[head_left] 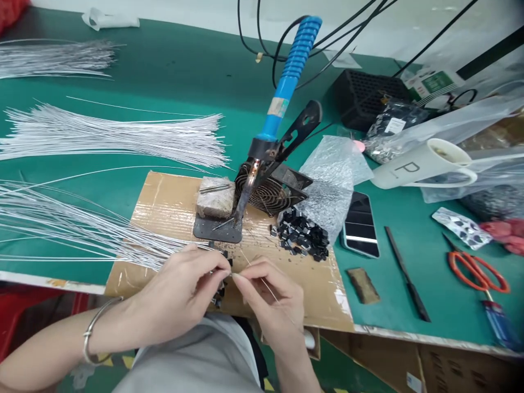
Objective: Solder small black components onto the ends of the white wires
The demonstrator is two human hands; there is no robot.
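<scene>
My left hand point(180, 292) is closed in a pinch on small black parts point(219, 295) at the near edge of a cardboard sheet point(164, 207). My right hand point(268, 297) pinches a thin silver wire point(266, 286), its tip meeting the left fingertips. Just beyond them a blue-handled soldering iron point(286, 82) leans in a black metal stand point(219, 229), tip down. A pile of small black parts point(305, 234) lies to the right of the stand.
Bundles of thin white wires point(102, 136) spread over the green table at left. A small fan point(268, 194), a phone point(360, 224), a black rod point(405, 273), red scissors point(477, 270), a white cup point(426, 161) and plastic bags lie at right.
</scene>
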